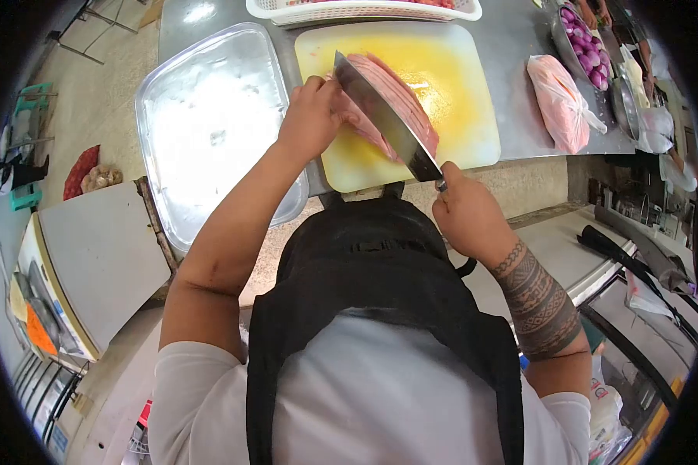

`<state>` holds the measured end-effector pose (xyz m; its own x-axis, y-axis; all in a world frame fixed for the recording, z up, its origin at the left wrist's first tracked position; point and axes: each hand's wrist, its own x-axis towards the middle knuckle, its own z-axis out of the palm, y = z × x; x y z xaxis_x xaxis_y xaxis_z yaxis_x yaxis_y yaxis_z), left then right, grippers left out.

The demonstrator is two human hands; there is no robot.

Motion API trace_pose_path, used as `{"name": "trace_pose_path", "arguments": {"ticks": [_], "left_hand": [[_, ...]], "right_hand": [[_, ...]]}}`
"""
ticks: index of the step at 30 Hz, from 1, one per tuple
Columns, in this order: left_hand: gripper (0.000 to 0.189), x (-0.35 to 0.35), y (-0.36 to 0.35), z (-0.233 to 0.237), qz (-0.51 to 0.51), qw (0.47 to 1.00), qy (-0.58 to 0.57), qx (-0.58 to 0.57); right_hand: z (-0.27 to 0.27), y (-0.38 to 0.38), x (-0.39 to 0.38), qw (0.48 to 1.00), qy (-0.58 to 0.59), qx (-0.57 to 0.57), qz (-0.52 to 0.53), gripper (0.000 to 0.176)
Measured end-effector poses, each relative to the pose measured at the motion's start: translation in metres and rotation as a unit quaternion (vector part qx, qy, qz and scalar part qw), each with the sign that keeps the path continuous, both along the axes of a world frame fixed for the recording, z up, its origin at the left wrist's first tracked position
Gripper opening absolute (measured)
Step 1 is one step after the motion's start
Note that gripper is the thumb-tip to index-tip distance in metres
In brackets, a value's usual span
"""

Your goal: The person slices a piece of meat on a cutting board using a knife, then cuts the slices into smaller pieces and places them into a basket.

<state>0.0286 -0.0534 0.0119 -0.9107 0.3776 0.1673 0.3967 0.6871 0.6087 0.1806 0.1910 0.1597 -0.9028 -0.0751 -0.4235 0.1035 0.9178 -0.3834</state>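
A slab of pink raw meat [403, 89] lies on a white cutting board [461, 93] with a yellow-stained middle; slice lines run along its right part. My right hand [471, 211] is wrapped round the handle of a large, wide-bladed knife [388, 120]. The blade slants up and left across the meat, its tip near my left hand [315, 116]. With fingers curled, that hand presses on the meat's left side. Part of the meat is hidden behind the blade and my left fingers.
Left of the board sits a clear plastic tray [209, 116]. A white basket [279, 9] of meat stands at the far edge. To the right are a tied plastic bag [558, 105] with pinkish contents and a metal bowl [564, 43] of purple onions. Other people's hands show at the upper right.
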Motion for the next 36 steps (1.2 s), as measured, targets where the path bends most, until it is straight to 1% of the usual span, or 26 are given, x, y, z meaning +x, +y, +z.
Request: {"name": "trace_pose_path", "arguments": {"ticks": [2, 5, 8, 9, 11, 12, 14, 18, 20, 23, 25, 27, 30, 31, 33, 36], "left_hand": [[0.055, -0.001, -0.001, 0.001, -0.01, 1.0, -0.016, -0.006], [0.056, 0.001, 0.0, -0.006, 0.003, 1.0, 0.007, 0.016], [0.057, 0.002, 0.0, -0.003, 0.005, 1.0, -0.01, 0.016], [0.055, 0.004, 0.001, -0.005, 0.008, 0.999, 0.0, 0.035], [0.05, 0.005, 0.003, -0.01, 0.013, 0.997, 0.018, 0.07], [0.053, 0.006, 0.003, -0.01, 0.014, 0.997, 0.015, 0.069], [0.059, 0.005, 0.001, -0.008, 0.014, 0.998, 0.013, 0.065], [0.056, 0.002, -0.001, -0.015, 0.009, 0.997, 0.023, 0.069], [0.054, 0.002, -0.002, -0.018, 0.007, 0.997, 0.034, 0.071], [0.049, 0.0, -0.006, -0.018, -0.003, 0.998, 0.027, 0.063], [0.049, 0.003, -0.004, -0.018, 0.003, 0.998, 0.018, 0.068], [0.049, -0.001, -0.005, -0.015, 0.009, 0.997, 0.023, 0.068], [0.052, 0.002, -0.003, -0.019, 0.009, 0.997, 0.032, 0.073], [0.053, 0.001, -0.004, -0.021, 0.008, 0.996, 0.039, 0.076], [0.054, 0.002, -0.003, -0.023, 0.008, 0.996, 0.051, 0.079], [0.053, -0.001, -0.006, -0.024, 0.009, 0.995, 0.074, 0.069]], "right_hand": [[-0.003, 0.001, -0.002, 1.0, -0.002, 0.003, 0.011, 0.032], [-0.004, -0.002, -0.013, 1.0, -0.014, -0.004, 0.016, 0.03], [-0.007, -0.009, -0.031, 0.999, -0.02, -0.011, 0.029, 0.028], [-0.01, -0.012, -0.038, 0.999, -0.024, -0.013, 0.036, 0.028], [-0.026, -0.015, -0.055, 0.998, 0.002, -0.031, 0.051, 0.027], [-0.033, -0.018, -0.064, 0.997, 0.015, -0.04, 0.058, 0.027], [-0.039, -0.032, -0.079, 0.998, 0.015, -0.034, 0.054, 0.025], [-0.05, -0.058, -0.09, 1.0, 0.003, -0.019, 0.025, 0.028], [-0.076, -0.067, -0.093, 1.0, 0.019, -0.019, 0.015, 0.027], [-0.084, -0.072, -0.099, 0.999, 0.038, -0.021, 0.008, 0.027], [-0.073, -0.067, -0.088, 0.999, 0.041, -0.021, 0.019, 0.027], [-0.049, -0.055, -0.078, 0.997, 0.056, -0.027, 0.044, 0.028], [-0.003, -0.031, -0.031, 0.999, -0.025, 0.006, 0.033, 0.029], [-0.008, -0.03, -0.029, 0.999, -0.03, 0.009, 0.015, 0.028], [-0.037, -0.032, -0.019, 0.999, -0.04, 0.012, -0.024, 0.028], [-0.082, -0.051, -0.049, 0.998, 0.065, -0.018, -0.004, 0.027]]}}
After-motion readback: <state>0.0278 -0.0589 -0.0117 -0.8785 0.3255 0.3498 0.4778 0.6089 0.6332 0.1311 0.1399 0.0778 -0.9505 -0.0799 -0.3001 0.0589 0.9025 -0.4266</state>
